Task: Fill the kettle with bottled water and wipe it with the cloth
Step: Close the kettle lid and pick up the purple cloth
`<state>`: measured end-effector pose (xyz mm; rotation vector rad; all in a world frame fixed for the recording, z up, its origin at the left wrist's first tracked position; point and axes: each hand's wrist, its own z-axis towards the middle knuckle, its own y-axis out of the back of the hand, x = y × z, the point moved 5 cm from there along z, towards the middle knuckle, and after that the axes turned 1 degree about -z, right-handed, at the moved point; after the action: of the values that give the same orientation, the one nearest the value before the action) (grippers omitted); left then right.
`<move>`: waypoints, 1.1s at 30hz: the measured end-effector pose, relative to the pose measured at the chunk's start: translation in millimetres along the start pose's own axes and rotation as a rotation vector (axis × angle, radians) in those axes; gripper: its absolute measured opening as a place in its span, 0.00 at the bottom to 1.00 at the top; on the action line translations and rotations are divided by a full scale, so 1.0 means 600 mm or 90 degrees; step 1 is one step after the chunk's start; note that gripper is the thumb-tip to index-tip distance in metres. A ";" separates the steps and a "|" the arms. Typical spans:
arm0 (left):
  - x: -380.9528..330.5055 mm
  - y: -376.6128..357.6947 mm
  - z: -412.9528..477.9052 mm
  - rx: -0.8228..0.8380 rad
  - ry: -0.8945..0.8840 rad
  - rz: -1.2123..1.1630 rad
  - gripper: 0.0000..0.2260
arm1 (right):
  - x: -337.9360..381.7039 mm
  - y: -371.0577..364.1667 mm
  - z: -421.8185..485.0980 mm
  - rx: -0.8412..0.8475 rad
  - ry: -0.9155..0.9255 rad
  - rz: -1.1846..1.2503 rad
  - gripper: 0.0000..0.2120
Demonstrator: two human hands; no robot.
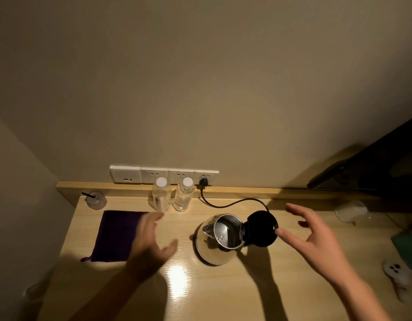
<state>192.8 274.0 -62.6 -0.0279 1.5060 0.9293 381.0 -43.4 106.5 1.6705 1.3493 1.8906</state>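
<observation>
A steel kettle (212, 246) stands on the wooden desk (223, 290), its black lid (261, 229) swung open to the right and its inside bare. Two clear water bottles with white caps, one (161, 195) beside the other (183, 195), stand capped against the back ledge. A purple cloth (117, 236) lies flat at the left. My left hand (151, 244) hovers open between cloth and kettle, covering the cloth's right edge. My right hand (316, 237) is spread open just right of the lid, one fingertip at the lid's rim.
A black cord (223, 205) runs from the kettle to a wall socket strip (164, 174). A plastic cup with a straw (96, 199) sits far left. At the right are a dark screen (374, 167), a clear cup (351, 212), a green object (406, 244) and a white item (395, 272).
</observation>
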 end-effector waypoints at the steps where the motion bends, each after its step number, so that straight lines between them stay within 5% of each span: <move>1: 0.006 -0.040 -0.013 0.087 -0.008 -0.003 0.40 | -0.017 -0.004 0.003 0.061 -0.021 -0.001 0.36; 4: 0.024 -0.136 -0.025 0.305 0.114 -0.057 0.58 | -0.047 -0.034 0.014 0.213 -0.021 -0.037 0.48; 7: 0.028 -0.191 -0.010 0.350 0.153 -0.103 0.63 | -0.059 -0.058 0.026 0.252 0.010 -0.051 0.52; 17: 0.013 -0.223 0.004 0.356 0.148 -0.210 0.59 | 0.017 -0.110 0.059 0.272 0.185 -0.127 0.43; 22: 0.001 -0.220 0.005 0.355 0.159 -0.219 0.58 | 0.057 -0.184 0.068 0.318 0.268 -0.289 0.40; 33: 0.000 -0.218 0.005 0.339 0.157 -0.213 0.54 | 0.053 -0.223 0.080 0.347 0.236 -0.392 0.43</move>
<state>264.5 188.4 -130.2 -0.0087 1.8683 0.2469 366.5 71.4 18.2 0.8982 2.3549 1.5753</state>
